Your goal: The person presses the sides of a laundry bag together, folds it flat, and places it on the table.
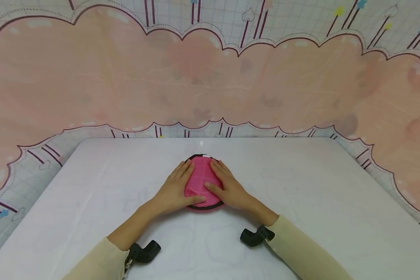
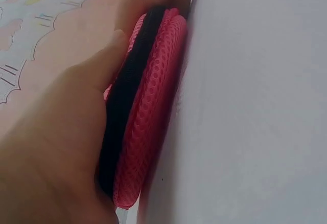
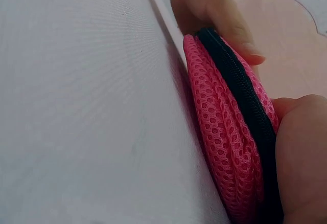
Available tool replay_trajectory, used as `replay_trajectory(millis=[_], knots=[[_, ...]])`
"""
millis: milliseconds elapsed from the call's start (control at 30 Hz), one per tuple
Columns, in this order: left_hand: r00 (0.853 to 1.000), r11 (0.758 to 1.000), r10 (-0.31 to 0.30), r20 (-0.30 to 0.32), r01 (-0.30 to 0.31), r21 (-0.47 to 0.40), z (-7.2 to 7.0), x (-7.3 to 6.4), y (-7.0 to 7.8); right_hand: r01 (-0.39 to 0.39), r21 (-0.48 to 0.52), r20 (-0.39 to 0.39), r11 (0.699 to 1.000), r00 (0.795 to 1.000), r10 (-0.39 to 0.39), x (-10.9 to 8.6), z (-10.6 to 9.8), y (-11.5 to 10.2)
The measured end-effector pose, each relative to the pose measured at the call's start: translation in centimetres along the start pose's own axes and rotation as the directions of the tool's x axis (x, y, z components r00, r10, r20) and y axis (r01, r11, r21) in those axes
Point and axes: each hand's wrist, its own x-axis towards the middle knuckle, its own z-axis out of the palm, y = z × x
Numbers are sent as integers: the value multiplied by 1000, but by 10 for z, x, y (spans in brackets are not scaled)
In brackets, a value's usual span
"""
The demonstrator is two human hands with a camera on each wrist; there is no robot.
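A round pink mesh pouch with a black zipper round its edge lies on the white table in the head view. Flat along its left side rests my left hand, fingers straight and thumb across the near part. From the other side my right hand presses on it, fingers extended and thumb pointing inward. The left wrist view shows the black zipper band running along the pouch rim beside the palm. Zipper teeth show in the right wrist view, and they look closed there. Whatever the pouch contains is hidden.
The white table surrounds the pouch. Behind it hangs a peach cloth with scalloped, patterned borders. Black camera mounts are worn on both wrists, below the cream sleeves.
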Motion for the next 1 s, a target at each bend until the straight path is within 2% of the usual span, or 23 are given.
replay_trajectory(millis=[133,267,400,600,767,1000], knots=[[999,1000,-7,-39,7,3,-1,-1,2,59,-50,-34,997,998,-61,-2,-1,-1],[995,998,58,-81,-56,22,-3,1,5,128,-141,-65,982,988,-139,-2,-4,-4],[992,996,92,-87,-92,12,-2,2,7,178,-203,-72,963,978,-196,-1,-6,-8],[991,992,121,-59,-119,43,2,1,5,186,-202,-27,961,980,-195,-1,-3,-5],[993,992,115,-31,-114,49,2,1,4,205,-210,0,956,978,-210,-1,0,-2],[991,991,128,-39,-127,35,5,0,4,210,-240,47,948,978,-204,0,2,-2]])
